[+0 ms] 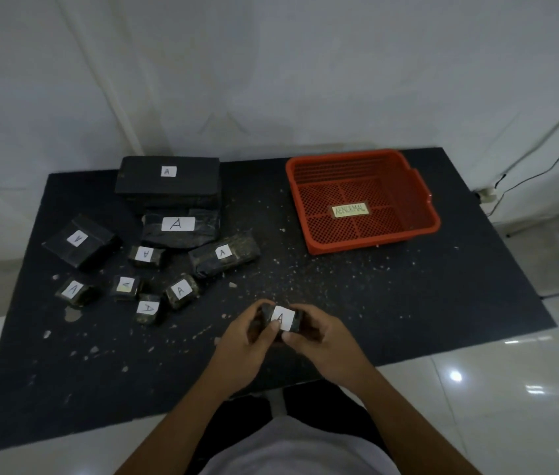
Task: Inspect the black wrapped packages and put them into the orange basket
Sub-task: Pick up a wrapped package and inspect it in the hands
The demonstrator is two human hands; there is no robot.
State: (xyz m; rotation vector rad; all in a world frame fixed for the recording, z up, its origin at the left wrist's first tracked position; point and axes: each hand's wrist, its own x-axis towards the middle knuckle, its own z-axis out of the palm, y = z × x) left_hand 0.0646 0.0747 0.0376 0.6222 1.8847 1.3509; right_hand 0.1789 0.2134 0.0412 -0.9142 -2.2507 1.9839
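I read the job as barely begun: the orange basket (pixel 362 200) on the far right of the counter (pixel 442 303) holds only its "ABNORMAL" tag (pixel 349 210), while nine black wrapped packages lie clustered on the left, from the big box (pixel 168 178) down to the small ones. My left hand (pixel 240 341) and right hand (pixel 322 337) are both closed around one small labelled package (pixel 282 319) above the near edge. Fingers hide most of its wrapping, so I cannot judge its condition.
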